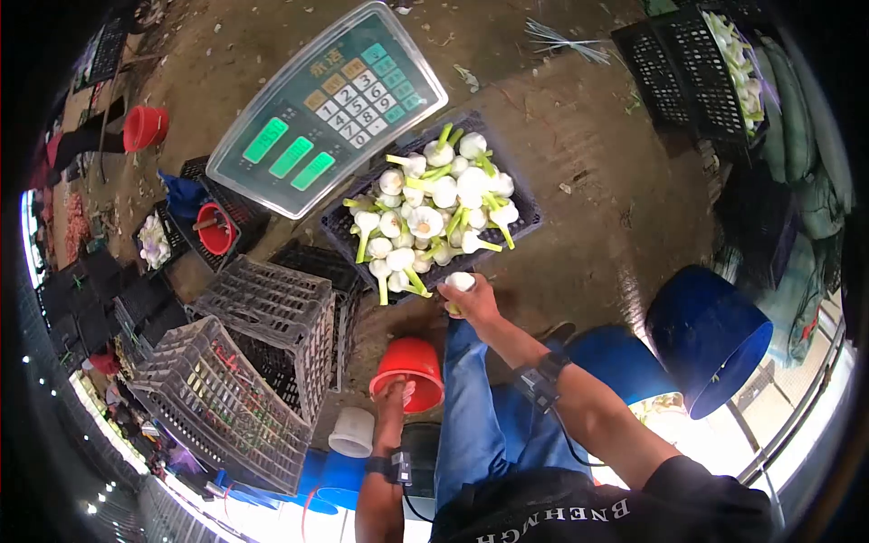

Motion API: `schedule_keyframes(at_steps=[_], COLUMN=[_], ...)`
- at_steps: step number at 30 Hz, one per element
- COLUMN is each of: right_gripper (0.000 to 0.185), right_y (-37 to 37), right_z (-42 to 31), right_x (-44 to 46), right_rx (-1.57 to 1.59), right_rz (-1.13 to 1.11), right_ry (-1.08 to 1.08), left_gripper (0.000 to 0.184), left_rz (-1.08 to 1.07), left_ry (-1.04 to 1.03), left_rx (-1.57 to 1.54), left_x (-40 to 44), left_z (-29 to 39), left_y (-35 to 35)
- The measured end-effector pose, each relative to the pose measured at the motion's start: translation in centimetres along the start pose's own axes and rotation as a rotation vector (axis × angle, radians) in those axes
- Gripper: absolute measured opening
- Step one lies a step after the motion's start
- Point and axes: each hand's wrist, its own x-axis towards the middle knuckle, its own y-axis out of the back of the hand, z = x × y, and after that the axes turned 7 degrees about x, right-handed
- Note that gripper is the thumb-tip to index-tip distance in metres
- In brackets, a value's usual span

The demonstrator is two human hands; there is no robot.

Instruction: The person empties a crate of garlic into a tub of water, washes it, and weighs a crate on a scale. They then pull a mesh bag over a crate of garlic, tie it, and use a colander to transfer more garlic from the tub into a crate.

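My right hand is closed around a garlic bulb, just below the near edge of a dark plastic crate. That crate is heaped with white garlic bulbs on short green stems. Lower down, my left hand reaches into the mouth of a red bucket. A pale pinkish patch shows beside its fingers, and I cannot make out whether it is something held. Beyond the crate and to its left stands a scale display with number keys and three lit green readouts.
Stacked black crates stand left of the red bucket, with a small white bucket below. Blue barrels are at right. Another garlic crate is upper right, near long wrapped bundles. Thin strips lie on the floor.
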Motion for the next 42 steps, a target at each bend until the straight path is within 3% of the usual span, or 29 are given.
schedule_keyframes(at_steps=[1, 3, 5, 7, 12, 14, 16, 19, 21, 23, 26, 28, 30, 31, 32, 33, 34, 35, 36, 38, 40, 42], right_gripper=[0.051, 0.057, 0.06, 0.058, 0.034, 0.027, 0.027, 0.026, 0.025, 0.011, 0.013, 0.015, 0.02, 0.023, 0.027, 0.033, 0.039, 0.043, 0.047, 0.052, 0.053, 0.047], right_y=[-0.3, -0.6, -0.7, 1.0, 9.9, 11.6, 13.7, 16.3, 16.9, 16.8, 17.4, 17.2, 17.5, 17.9, 16.9, 15.2, 14.7, 13.2, 11.7, 10.0, 9.3, 8.1], right_z=[-0.5, -2.4, -4.0, -3.5, -1.2, -2.2, -1.8, -1.1, -0.8, -1.2, -1.6, -2.8, -3.6, -3.9, -5.9, -7.9, -8.3, -9.7, -11.1, -13.0, -13.3, -15.4], right_x=[-0.3, -1.1, -2.7, -3.7, -2.9, -4.1, -3.8, -3.1, -2.8, -2.4, -0.9, 0.2, 2.9, 4.6, 4.6, 4.6, 6.4, 6.9, 7.4, 9.3, 13.4, 14.4], right_rx=[-0.004, 0.191, -0.009, -0.089, -0.169, -0.207, -0.205, -0.197, -0.192, -0.076, -0.106, -0.207, -0.542, -0.784, -0.775, -0.764, -0.585, -0.741, -0.902, -1.106, -1.008, -1.014], right_rz=[-0.013, -0.288, -0.188, -0.127, -0.173, -0.038, -0.037, -0.032, -0.032, -0.025, -0.056, 0.003, 0.137, 0.232, 0.262, 0.3, 0.327, 0.375, 0.428, 0.475, 0.489, 0.37], right_ry=[0.001, -0.14, -0.253, -0.228, -0.253, -0.186, -0.19, -0.175, -0.149, -0.124, -0.037, 0.046, 0.318, 0.499, 0.525, 0.552, 0.437, 0.443, 0.444, 0.535, 0.484, 0.289], left_gripper=[0.027, 0.023, 0.022, 0.019, 0.016, 0.017, 0.035, 0.021, 0.021, 0.02, 0.021, 0.02, 0.03, 0.029, 0.029, 0.03, 0.031, 0.033, 0.035, 0.035, 0.035, 0.042], left_rz=[-0.003, 0.009, 0.051, 0.07, 0.065, 0.051, -0.013, 0.021, -0.003, -0.028, -0.1, -0.06, -0.05, 0.054, 0.157, 0.226, 0.279, 0.348, 0.388, 0.566, 0.324, 0.462], left_ry=[-0.012, -0.035, -0.046, -0.034, -0.041, -0.036, -0.096, -0.083, -0.093, -0.101, -0.109, -0.077, -0.207, -0.269, -0.334, -0.398, -0.535, -0.668, -0.882, -0.719, -0.512, -0.598], left_rx=[0.016, 0.061, 0.047, 0.103, -0.038, -0.062, -0.061, -0.035, -0.069, -0.106, -0.166, -0.067, 0.047, 0.126, 0.208, 0.348, 0.442, 0.538, 0.568, 0.773, -0.006, 0.276], left_x=[-0.1, 0.5, 0.8, 0.5, -0.7, -0.7, 0.2, -0.3, -0.1, 1.3, 2.6, 0.8, 7.9, 10.4, 12.4, 9.6, 10.6, 11.7, 18.0, 19.5, 20.7, 30.0], left_z=[0.5, 0.9, 1.0, 1.6, 2.4, 2.1, 0.4, 0.1, -0.1, -0.8, 0.2, 5.3, 2.5, 2.4, 3.1, 8.6, 10.2, 11.9, 9.9, 15.4, 18.5, 16.6], left_y=[-0.6, -1.2, -1.8, -2.1, -3.4, -3.5, -3.2, -3.7, -3.7, -3.5, -2.9, -4.0, -3.0, -3.0, -3.7, -4.9, -4.8, -4.6, -2.7, -4.3, -5.8, -2.5])
